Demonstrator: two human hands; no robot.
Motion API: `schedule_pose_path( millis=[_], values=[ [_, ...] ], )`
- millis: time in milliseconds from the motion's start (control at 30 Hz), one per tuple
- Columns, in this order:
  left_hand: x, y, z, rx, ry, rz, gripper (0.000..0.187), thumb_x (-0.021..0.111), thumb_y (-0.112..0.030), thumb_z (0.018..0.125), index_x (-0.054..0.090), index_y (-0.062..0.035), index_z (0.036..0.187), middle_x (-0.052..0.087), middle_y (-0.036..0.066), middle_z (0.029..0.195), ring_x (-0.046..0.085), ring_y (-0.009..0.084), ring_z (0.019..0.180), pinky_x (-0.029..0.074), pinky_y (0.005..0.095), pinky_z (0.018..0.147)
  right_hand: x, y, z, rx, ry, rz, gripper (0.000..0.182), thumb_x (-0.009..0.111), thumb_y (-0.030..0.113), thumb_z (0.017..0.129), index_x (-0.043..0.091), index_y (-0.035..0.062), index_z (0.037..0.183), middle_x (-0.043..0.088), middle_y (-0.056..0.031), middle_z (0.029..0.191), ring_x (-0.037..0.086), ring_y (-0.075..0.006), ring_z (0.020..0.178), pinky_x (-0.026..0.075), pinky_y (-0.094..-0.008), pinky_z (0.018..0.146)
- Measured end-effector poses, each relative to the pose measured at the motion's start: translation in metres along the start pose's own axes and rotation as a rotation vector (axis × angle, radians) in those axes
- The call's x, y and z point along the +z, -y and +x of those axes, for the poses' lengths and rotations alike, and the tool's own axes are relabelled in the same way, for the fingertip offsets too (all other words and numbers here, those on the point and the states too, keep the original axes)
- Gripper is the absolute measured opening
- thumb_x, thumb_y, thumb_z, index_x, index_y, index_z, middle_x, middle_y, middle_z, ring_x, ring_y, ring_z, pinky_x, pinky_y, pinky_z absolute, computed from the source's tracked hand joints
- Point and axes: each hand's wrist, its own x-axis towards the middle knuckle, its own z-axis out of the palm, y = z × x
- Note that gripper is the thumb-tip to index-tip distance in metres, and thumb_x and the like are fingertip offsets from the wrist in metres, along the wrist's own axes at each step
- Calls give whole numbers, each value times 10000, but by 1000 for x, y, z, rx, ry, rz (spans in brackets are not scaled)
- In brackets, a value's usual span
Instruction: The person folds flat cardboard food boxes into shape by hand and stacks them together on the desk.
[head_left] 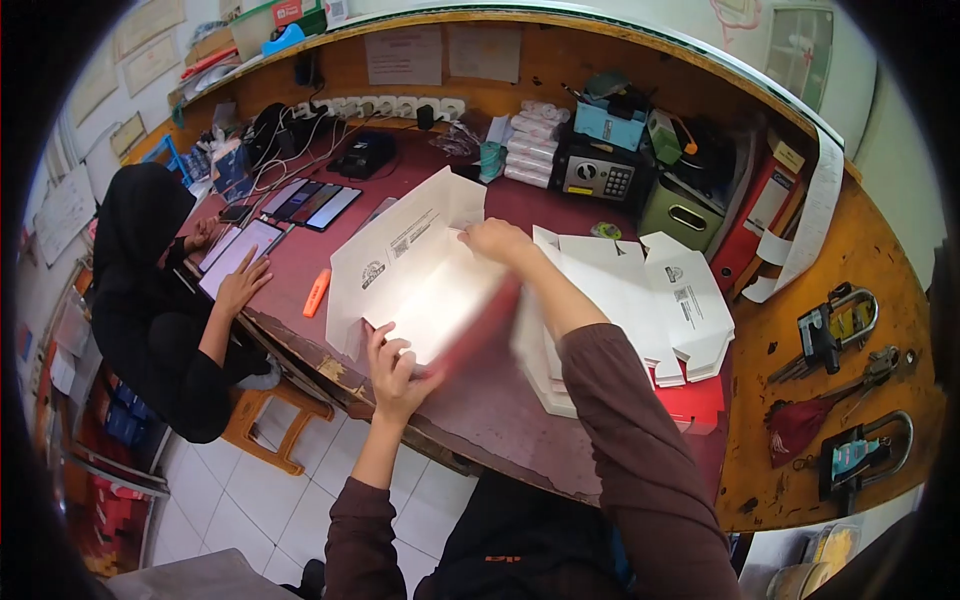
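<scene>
A white cardboard box (410,255), partly folded, with printed text and a round logo on its upright panel, stands tilted on the dark red desk. My left hand (398,375) grips its near left corner, fingers bent over the edge. At the box's far right side, my right hand (498,245) is closed on the upper flap. The box's near right edge is blurred and shows red on its outer side. Right of it lies a stack of flat white cardboard sheets (620,300), with red showing beneath, partly hidden by my right forearm.
At the left a person (145,290) in black touches a tablet (240,258). An orange highlighter (317,293) lies left of the box. Behind are phones (335,207), a safe (598,178) and a power strip (380,106). Padlocks (865,455) lie on the wood at right.
</scene>
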Motion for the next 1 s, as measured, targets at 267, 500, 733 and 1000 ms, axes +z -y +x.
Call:
schedule_pose_path(
  millis=[267, 500, 733, 1000],
  values=[
    [-15, -56, 25, -146, 64, 227, 408, 744, -167, 587, 534, -66, 922, 461, 130, 1034, 356, 397, 1124, 276, 513, 938, -31, -4, -51, 71, -700, 380, 392, 363, 373, 887, 625, 82, 872, 593, -178, 875, 558, -354, 845, 437, -437, 720],
    [83, -178, 62, 154, 557, -260, 507, 712, -245, 621, 519, -58, 1051, 522, 117, 1110, 477, 303, 1065, 389, 386, 895, -65, -25, -176, -40, -871, 1149, 362, 390, 301, 913, 609, 17, 866, 582, -55, 753, 540, -112, 592, 440, -222, 516],
    [144, -186, 102, 30, 1156, -175, 475, 666, -316, 689, 536, -85, 1083, 598, 116, 984, 575, 272, 927, 465, 389, 761, -50, -39, -319, 92, -712, 1008, 323, 415, 268, 909, 598, 2, 904, 580, -55, 808, 535, -95, 657, 445, -224, 589],
    [131, -191, 103, 369, 938, -142, 358, 557, -387, 740, 633, -48, 829, 617, 149, 847, 589, 295, 798, 460, 378, 737, 17, -26, -347, 254, -542, 1003, 222, 538, 189, 850, 611, 10, 960, 633, -57, 745, 563, -90, 636, 431, -227, 567]
  ],
)
